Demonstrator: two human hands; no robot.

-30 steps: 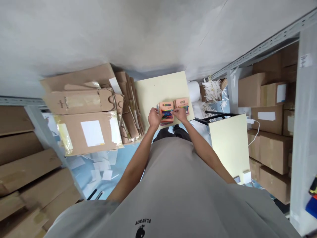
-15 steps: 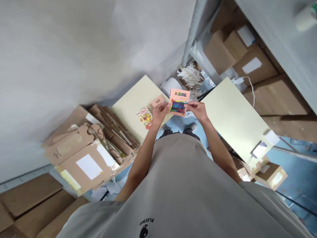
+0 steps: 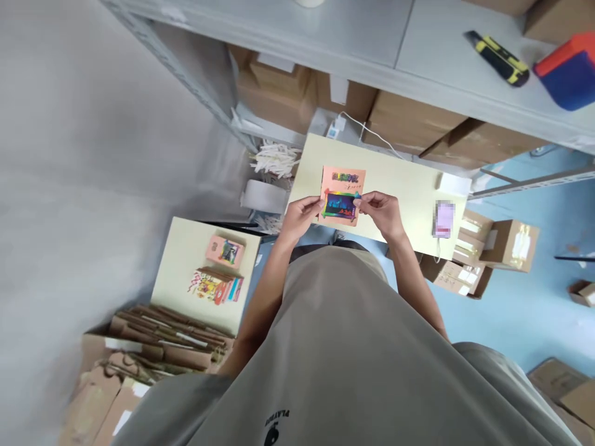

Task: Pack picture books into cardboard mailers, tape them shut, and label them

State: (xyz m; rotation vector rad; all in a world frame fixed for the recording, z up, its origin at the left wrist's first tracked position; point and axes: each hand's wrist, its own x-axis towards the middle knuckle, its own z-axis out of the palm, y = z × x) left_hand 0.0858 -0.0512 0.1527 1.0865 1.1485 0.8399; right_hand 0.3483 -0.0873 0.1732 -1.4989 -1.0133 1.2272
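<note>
A thin pink booklet (image 3: 341, 193) with a dark picture in a rainbow frame is held up in front of my body, its printed cover facing me. My left hand (image 3: 300, 218) pinches its left edge between thumb and fingers. On the opposite edge, my right hand (image 3: 382, 214) grips it the same way. Behind and below the booklet lies a pale yellow table (image 3: 404, 189). To the left, on a second pale table (image 3: 174, 260), sit a similar pink stack (image 3: 225, 250) and a pile of colourful booklets (image 3: 216, 287).
A metal shelf (image 3: 353, 77) with cardboard boxes runs behind the table; a utility knife (image 3: 499, 59) lies on top. A phone-like object (image 3: 444, 218), partly pixelated, rests at the table's right. Flattened cardboard (image 3: 162, 341) fills the lower left. Boxes (image 3: 506, 244) stand on the blue floor.
My view has turned right, toward the shelf and its table. Both hands still hold the pink booklet, which now appears in front of that table instead of between the two tables.
</note>
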